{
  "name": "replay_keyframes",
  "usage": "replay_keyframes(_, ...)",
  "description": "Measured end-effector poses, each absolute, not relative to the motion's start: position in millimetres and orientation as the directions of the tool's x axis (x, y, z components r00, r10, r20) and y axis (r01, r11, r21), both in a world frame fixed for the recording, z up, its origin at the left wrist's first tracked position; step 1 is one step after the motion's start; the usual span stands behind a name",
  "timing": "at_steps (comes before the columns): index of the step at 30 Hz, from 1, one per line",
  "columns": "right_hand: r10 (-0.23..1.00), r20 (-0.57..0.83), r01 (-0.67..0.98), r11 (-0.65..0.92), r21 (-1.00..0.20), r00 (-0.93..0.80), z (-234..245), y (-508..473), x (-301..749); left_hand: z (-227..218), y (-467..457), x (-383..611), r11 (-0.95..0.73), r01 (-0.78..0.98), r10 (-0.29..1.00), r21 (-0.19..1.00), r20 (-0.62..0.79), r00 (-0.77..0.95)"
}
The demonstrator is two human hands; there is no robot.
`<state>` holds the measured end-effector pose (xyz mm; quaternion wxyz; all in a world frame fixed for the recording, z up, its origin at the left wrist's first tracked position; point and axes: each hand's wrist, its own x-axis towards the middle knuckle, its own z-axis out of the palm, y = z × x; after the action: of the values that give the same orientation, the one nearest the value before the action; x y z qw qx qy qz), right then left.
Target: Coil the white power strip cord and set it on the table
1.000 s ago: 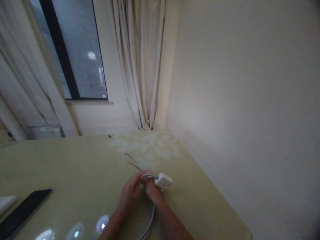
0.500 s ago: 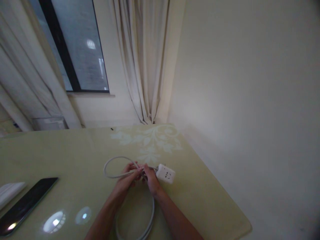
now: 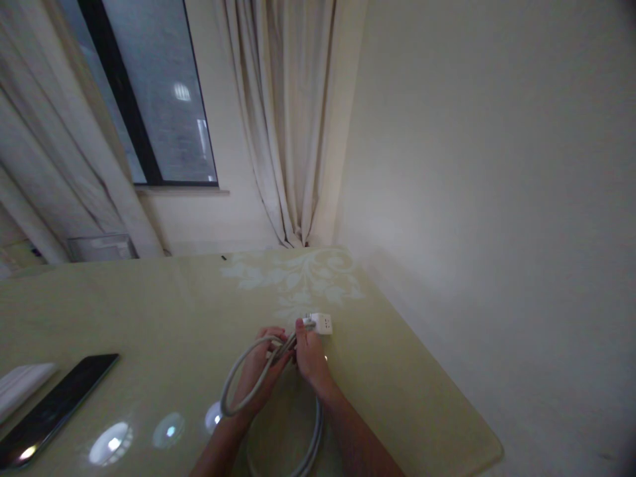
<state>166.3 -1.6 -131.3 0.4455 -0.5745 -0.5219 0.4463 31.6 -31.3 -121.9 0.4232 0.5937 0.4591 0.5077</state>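
Observation:
Both hands grip a light grey power cord [image 3: 238, 374] that is looped and bunched between them above the table. My left hand [image 3: 263, 371] is closed round the bunched strands, and one loop hangs back over its wrist. My right hand [image 3: 311, 358] pinches the strands close to the cord's end, thumb pointing up. Just past the right thumb sits the white socket block [image 3: 322, 323], its holes facing right. A second, larger loop droops below the hands toward the near table edge. Some fingertips are hidden behind the cord.
On the left of the pale green table [image 3: 163, 311] lie a dark phone-like slab [image 3: 59, 404] and a white flat object [image 3: 24, 384]. A tiny dark bit [image 3: 223, 258] rests near the far edge. A wall [image 3: 472, 232] runs along the right; curtains [image 3: 283, 119] hang behind.
The socket block has moved up and turned beside my right thumb. The loop at the left has swung down over my left wrist, and my hands have shifted slightly right.

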Motion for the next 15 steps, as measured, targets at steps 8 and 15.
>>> replay_keyframes(8, 0.993, 0.090, 0.653, 0.016, -0.757, 0.080, -120, -11, 174, -131, -39, 21, -0.505, 0.419, 0.843, 0.754, 0.535, 0.055)
replay_keyframes(15, 0.949, 0.316, 0.609, 0.244, -0.754, 0.011, -115, -15, 176, -130, -28, 15, -0.152, 0.290, 0.927, 0.945, 0.238, -0.289)
